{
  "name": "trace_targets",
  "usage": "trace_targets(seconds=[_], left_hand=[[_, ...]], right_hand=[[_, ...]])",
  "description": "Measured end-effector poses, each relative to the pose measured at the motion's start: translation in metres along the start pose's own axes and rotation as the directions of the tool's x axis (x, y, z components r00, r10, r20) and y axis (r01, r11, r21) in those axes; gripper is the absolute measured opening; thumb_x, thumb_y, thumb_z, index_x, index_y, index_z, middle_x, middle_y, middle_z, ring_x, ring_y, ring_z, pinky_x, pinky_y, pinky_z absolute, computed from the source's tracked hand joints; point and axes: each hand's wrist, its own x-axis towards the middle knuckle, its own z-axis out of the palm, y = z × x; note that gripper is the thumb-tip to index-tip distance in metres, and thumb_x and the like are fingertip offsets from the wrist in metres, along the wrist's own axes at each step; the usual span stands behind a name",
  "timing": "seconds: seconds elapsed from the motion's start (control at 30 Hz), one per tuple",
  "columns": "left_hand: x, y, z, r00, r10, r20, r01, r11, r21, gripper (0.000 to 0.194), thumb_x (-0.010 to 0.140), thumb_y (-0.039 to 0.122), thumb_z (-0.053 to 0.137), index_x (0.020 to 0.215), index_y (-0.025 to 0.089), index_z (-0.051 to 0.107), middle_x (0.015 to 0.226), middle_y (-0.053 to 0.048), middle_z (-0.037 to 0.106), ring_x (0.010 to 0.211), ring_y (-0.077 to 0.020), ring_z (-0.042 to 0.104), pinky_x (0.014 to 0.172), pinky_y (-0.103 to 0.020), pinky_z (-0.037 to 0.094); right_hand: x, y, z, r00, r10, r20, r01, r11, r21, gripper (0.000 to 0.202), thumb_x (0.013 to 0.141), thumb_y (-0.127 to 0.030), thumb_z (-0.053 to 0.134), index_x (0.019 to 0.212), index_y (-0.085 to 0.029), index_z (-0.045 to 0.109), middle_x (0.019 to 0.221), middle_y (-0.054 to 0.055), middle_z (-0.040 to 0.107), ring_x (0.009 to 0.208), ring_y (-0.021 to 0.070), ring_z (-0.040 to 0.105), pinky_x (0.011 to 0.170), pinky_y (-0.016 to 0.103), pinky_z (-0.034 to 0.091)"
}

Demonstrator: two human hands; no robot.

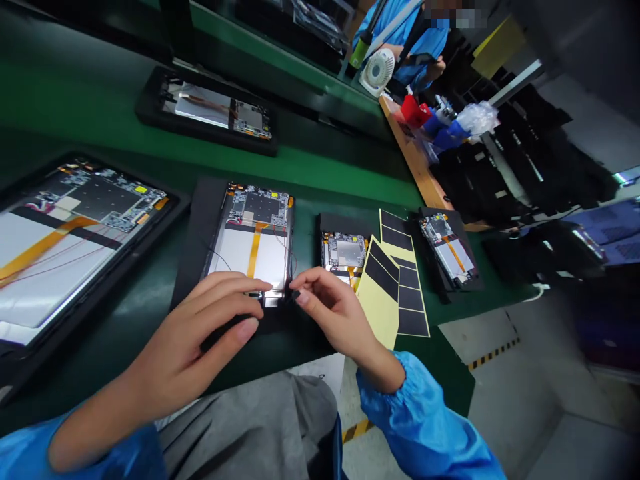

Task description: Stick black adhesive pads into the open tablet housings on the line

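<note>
An opened tablet (273,257) with a circuit board at its far end, white battery and orange ribbon lies on a black pad before me. My left hand (195,333) rests over its near left corner, fingers bent and slightly apart, holding nothing that shows. At the near right corner my right hand (335,310) pinches a small black piece (297,295) between thumb and fingertips. Thin dark wires curve over both sides of the battery. Right of the tablet, yellow sheets with black rectangular stickers (383,277) lie partly over another opened device (345,250).
A larger opened tablet (95,213) lies at the left, another (215,110) at the back. One more device (447,247) sits at the right on the green table (320,167). Beyond are a small fan (379,70), a red container (415,111) and a person in blue (425,47).
</note>
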Motion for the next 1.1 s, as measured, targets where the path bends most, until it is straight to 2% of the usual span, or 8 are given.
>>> trace_targets(seconds=[0.1,0.2,0.3,0.4,0.57,0.8,0.93,1.1], left_hand=[[0.002,0.007,-0.004,0.991,-0.112,0.071,0.131,0.918,-0.375,0.029,0.107,0.038,0.048,0.112,0.030,0.076,0.136,-0.002,0.071,0.132,-0.0257,0.064,0.111,-0.038,0.056],[0.007,0.010,-0.005,0.966,-0.191,0.175,0.258,0.688,-0.678,0.035,0.106,0.041,0.049,0.108,0.029,0.082,0.126,-0.005,0.077,0.127,-0.0282,0.069,0.110,-0.039,0.058],[0.012,0.011,-0.003,0.955,-0.195,0.224,0.292,0.479,-0.828,0.040,0.105,0.032,0.045,0.105,0.025,0.084,0.115,-0.007,0.080,0.117,-0.0270,0.074,0.107,-0.039,0.061],[0.015,0.012,-0.001,0.958,-0.175,0.228,0.282,0.418,-0.863,0.046,0.104,0.022,0.040,0.103,0.025,0.085,0.113,-0.006,0.081,0.114,-0.0247,0.075,0.106,-0.037,0.061],[0.013,0.012,-0.008,0.962,-0.144,0.232,0.272,0.584,-0.765,0.046,0.102,0.022,0.040,0.105,0.030,0.086,0.116,-0.004,0.080,0.120,-0.0256,0.073,0.108,-0.039,0.059],[0.006,0.017,-0.021,0.963,-0.114,0.243,0.233,0.802,-0.550,0.036,0.107,0.032,0.047,0.115,0.033,0.082,0.125,-0.004,0.077,0.123,-0.0276,0.070,0.113,-0.042,0.055],[0.003,0.016,-0.023,0.961,-0.103,0.258,0.214,0.867,-0.450,0.033,0.108,0.038,0.049,0.119,0.040,0.079,0.127,0.000,0.076,0.124,-0.0236,0.069,0.113,-0.036,0.053],[-0.003,-0.003,-0.018,0.966,-0.101,0.239,0.188,0.907,-0.377,0.036,0.109,0.043,0.046,0.121,0.039,0.079,0.129,-0.001,0.075,0.126,-0.0238,0.068,0.115,-0.038,0.052]], right_hand=[[0.000,0.003,0.007,1.000,-0.016,0.002,0.016,0.997,0.081,0.042,0.094,-0.062,0.070,0.095,-0.021,0.064,0.081,-0.001,0.062,0.073,0.0136,0.058,0.068,0.025,0.050],[-0.001,0.005,0.011,1.000,-0.028,0.006,0.028,0.993,0.111,0.046,0.091,-0.066,0.072,0.090,-0.022,0.061,0.079,-0.001,0.060,0.070,0.0135,0.056,0.065,0.025,0.048],[-0.002,0.006,0.012,0.999,-0.018,0.036,0.013,0.992,0.124,0.051,0.087,-0.071,0.073,0.089,-0.022,0.059,0.079,-0.001,0.060,0.070,0.0141,0.056,0.066,0.026,0.049],[-0.002,0.005,0.010,0.998,0.005,0.056,-0.013,0.989,0.150,0.054,0.082,-0.072,0.077,0.087,-0.022,0.060,0.077,-0.001,0.060,0.069,0.0137,0.056,0.065,0.025,0.050],[-0.003,-0.001,-0.008,0.969,0.101,0.226,-0.158,0.955,0.249,0.041,0.080,-0.055,0.088,0.092,-0.019,0.070,0.078,-0.001,0.067,0.066,0.0106,0.061,0.066,0.022,0.053],[0.002,-0.001,-0.030,0.773,0.172,0.611,-0.471,0.801,0.370,0.044,0.086,-0.049,0.084,0.110,-0.014,0.074,0.095,0.011,0.080,0.081,0.0180,0.078,0.075,0.030,0.065],[0.000,-0.001,-0.022,0.751,0.264,0.604,-0.561,0.739,0.374,0.045,0.081,-0.054,0.087,0.097,-0.013,0.075,0.079,0.005,0.077,0.067,0.0123,0.074,0.065,0.022,0.063],[0.001,-0.010,-0.014,0.810,0.356,0.466,-0.523,0.798,0.299,0.039,0.074,-0.049,0.092,0.077,-0.016,0.073,0.062,-0.004,0.066,0.051,0.0068,0.058,0.050,0.017,0.052]])
